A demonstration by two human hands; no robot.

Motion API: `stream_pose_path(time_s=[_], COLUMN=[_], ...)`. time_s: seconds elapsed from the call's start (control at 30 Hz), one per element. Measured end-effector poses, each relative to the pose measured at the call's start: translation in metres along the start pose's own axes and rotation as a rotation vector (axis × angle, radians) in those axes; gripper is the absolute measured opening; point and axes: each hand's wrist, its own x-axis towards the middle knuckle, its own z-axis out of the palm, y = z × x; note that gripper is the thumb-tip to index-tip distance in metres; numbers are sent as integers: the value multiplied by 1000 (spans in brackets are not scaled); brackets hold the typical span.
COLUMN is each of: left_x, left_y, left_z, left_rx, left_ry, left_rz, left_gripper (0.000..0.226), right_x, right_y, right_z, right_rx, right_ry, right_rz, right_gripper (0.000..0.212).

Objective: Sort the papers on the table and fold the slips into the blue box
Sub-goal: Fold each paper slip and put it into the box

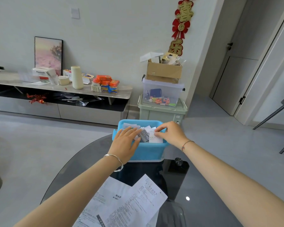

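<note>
head view: the blue box [147,151] is set at the far side of the glass table [203,185], nearly full. the left hand [125,141] is laid flat, fingers straight, over its left rim and contents. a white slip [155,139] is pinched by the curled fingers of the right hand [169,133]. the slip is best tucked in upright while its neighbours are held back. large papers [126,203] are spread nearer.

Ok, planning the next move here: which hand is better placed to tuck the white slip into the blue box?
Right. The right hand pinches the white slip over the blue box; the left hand lies flat on other slips.
</note>
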Motion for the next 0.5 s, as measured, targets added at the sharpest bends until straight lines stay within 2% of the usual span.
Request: stream_pose_path(time_s=[0.17,0.3,0.4,0.43,0.5], left_x=[-10,-41,-74,-85,-103], left_y=[0,14,22,23,24], left_z=[-4,0,11,15,23], left_rx=[-147,-294,-312,-314,-297], left_ry=[135,234,223,169,-40], left_rz=[26,-32,-3,-14,-87], left_gripper=[47,57,67,68,69], right_x=[-28,-73,-108,-118,-137], right_y=[8,23,35,37,36], right_z=[-12,-1,21,28,39], right_rx=[275,393,432,437,395], right_ry=[199,364,247,183,51], right_rz=[35,125,215,246,304], right_gripper=[6,7,10,11,16])
